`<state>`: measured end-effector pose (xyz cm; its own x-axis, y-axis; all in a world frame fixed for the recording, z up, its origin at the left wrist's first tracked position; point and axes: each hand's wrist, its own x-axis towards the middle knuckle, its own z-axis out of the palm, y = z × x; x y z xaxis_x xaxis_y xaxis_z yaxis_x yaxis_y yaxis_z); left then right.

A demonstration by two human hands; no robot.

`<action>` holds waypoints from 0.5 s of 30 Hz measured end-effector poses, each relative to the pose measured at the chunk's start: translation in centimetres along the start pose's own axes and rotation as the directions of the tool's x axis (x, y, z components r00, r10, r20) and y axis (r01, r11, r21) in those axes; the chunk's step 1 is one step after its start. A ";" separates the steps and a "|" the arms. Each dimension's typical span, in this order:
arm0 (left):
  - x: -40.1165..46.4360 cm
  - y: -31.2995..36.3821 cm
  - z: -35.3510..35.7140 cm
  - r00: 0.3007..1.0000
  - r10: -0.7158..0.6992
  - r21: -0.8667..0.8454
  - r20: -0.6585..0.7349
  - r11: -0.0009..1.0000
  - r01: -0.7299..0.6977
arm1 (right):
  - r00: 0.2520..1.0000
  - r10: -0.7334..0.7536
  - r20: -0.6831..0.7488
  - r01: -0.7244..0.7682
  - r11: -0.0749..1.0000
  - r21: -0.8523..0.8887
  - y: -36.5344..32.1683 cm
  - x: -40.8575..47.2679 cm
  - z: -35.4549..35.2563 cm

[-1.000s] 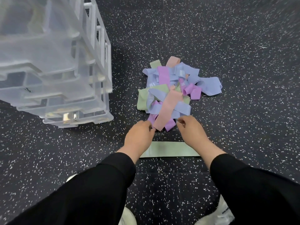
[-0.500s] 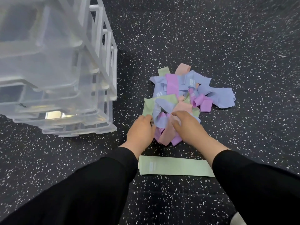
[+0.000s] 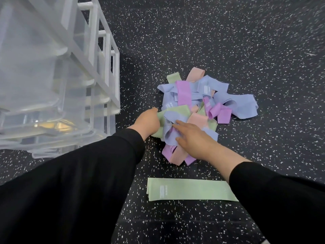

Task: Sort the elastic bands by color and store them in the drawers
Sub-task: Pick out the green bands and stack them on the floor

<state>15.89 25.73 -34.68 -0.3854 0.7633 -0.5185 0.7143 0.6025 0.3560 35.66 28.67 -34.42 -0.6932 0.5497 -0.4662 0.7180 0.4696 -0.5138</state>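
Tangled pastel bands (image 3: 198, 106) heaped beside clear drawers (image 3: 52, 85), green band (image 3: 190, 190) flat

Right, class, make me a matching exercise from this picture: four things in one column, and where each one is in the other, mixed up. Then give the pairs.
Things
1. flat green band
2. drawer unit
3. left hand
4. right hand

Places
A. at the left edge of the pile of bands, on a green band
B. alone on the floor, nearer the person than the pile
C. resting on top of the pile, over a blue band
D. standing to the left of the pile

Pairs: 1-B, 2-D, 3-A, 4-C
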 end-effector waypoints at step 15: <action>-3.2 3.3 -4.2 0.975 -0.001 -0.493 -0.224 0.863 -0.112 | 0.954 0.111 -0.280 -0.035 0.964 0.262 -2.6 -1.9 -4.4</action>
<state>17.02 26.32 -28.56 -0.5070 0.7955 -0.3319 0.3714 0.5491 0.7487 35.43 29.43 -28.99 -0.5639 0.7694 -0.3001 0.7000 0.2526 -0.6680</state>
